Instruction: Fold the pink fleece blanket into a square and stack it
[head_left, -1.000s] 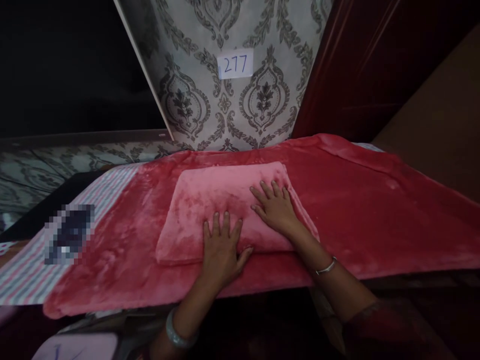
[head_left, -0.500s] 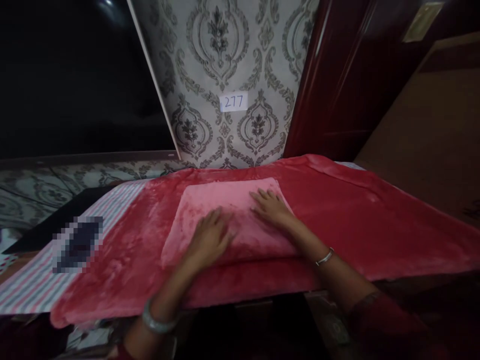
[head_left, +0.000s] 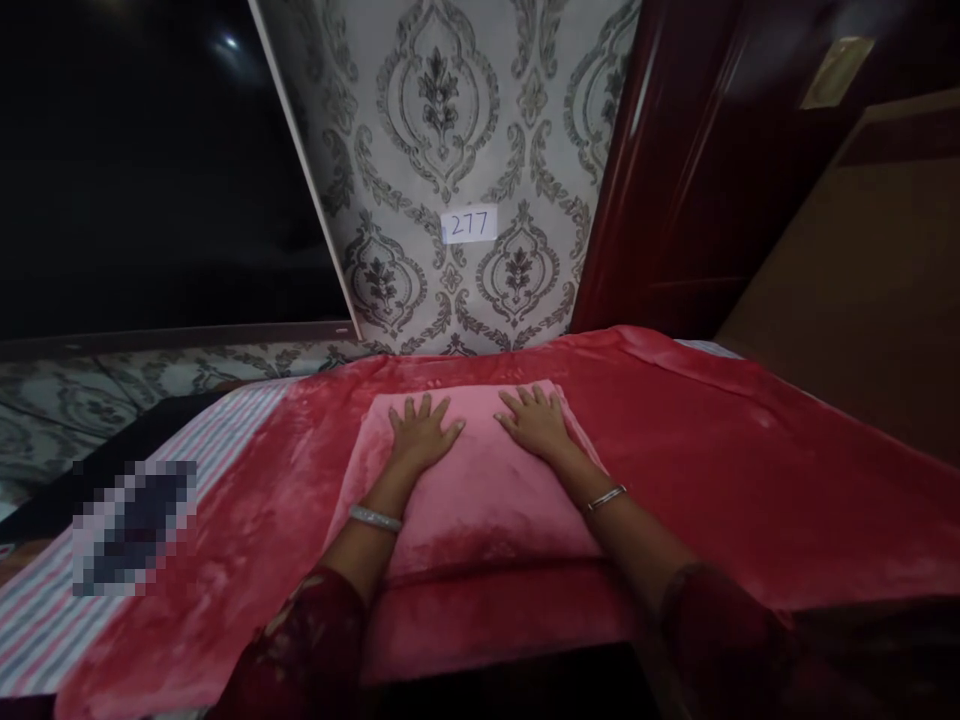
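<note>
The left grip (head_left: 421,435) is now being rested on the far left part of the folded pink blanket (head_left: 480,510), whereas half a second ago it was being seen blurred and nearer the middle, and a second ago at the near edge. The right grip (head_left: 534,422) is being kept close to the far right corner, as before, so both are now being held nearly level with each other. Both grips are being left released, palms down and fingers spread, with nothing being grasped. The folded blanket is being supported beneath them by the larger red blanket (head_left: 750,480), about where it was lying earlier. Its long axis appears to be running sideways, from the left grip's side to the right grip's, while its near edge is being turned toward the forearms; its near left corner is being hidden by the left forearm. A layered side edge is being shown just beside the right grip. Beyond and between the grips, a white note (head_left: 469,224) is being displayed on the patterned wall (head_left: 439,110), with "277" being borne in blue handwriting. Beyond the left grip, a small mark is being carried on the lower frame of the dark screen (head_left: 150,180), too small to be read.
</note>
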